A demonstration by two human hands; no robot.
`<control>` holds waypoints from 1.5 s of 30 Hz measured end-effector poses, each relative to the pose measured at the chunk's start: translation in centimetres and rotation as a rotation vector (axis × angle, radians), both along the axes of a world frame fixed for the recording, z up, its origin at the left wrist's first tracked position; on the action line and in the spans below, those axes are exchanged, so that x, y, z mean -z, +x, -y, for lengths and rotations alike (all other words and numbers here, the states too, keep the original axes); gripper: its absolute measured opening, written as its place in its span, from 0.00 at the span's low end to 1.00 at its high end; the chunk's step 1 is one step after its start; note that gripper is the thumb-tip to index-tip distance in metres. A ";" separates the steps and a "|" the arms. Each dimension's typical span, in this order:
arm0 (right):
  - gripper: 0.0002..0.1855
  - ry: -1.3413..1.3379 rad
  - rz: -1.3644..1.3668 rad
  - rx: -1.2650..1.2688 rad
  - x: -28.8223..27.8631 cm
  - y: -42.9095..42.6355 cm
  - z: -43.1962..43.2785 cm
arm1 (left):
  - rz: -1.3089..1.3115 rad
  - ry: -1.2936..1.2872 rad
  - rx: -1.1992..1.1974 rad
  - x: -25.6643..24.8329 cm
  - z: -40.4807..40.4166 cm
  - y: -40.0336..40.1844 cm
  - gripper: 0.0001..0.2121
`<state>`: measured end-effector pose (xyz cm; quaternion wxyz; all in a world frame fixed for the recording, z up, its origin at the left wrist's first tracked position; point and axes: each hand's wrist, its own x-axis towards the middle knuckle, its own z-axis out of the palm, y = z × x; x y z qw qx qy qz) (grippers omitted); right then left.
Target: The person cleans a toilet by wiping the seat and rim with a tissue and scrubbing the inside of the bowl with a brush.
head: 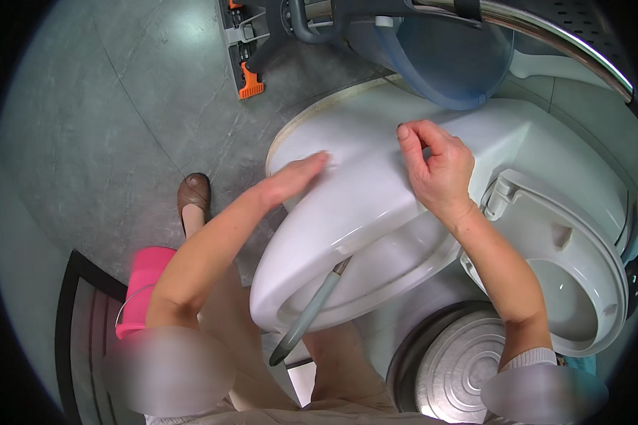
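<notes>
Before me stands a white ceramic toilet, its outer side and the inside of its bowl in sight. My left hand lies flat along that side, fingers stretched out and slightly blurred, holding nothing. Over the upper part of the toilet body is my right hand, fingers curled into a loose fist with the thumb against them. Nothing shows in it, though the palm is hidden. A tool with a grey handle leans out of the bowl, its working end unseen. The raised toilet seat is at the right, beyond my right forearm.
A pink bucket stands behind my left forearm, near a brown shoe. A round metal-topped bin is at lower right. Up top are a translucent blue container, a chrome rail and a rack with orange clips.
</notes>
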<state>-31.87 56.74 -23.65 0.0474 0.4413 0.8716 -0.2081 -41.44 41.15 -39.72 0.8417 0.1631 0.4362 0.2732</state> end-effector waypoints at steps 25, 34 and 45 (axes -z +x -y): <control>0.09 -0.068 -0.016 0.064 0.1 0.2 0.2 | -0.333 0.335 0.119 4.2 1.4 2.6 0.33; 0.08 -0.138 -0.116 0.136 0.7 0.5 0.5 | -0.412 0.247 0.311 10.4 -1.7 1.9 0.35; 0.13 -0.005 0.173 0.101 -0.2 0.0 0.3 | 0.377 -0.662 -0.345 -4.2 9.1 0.3 0.29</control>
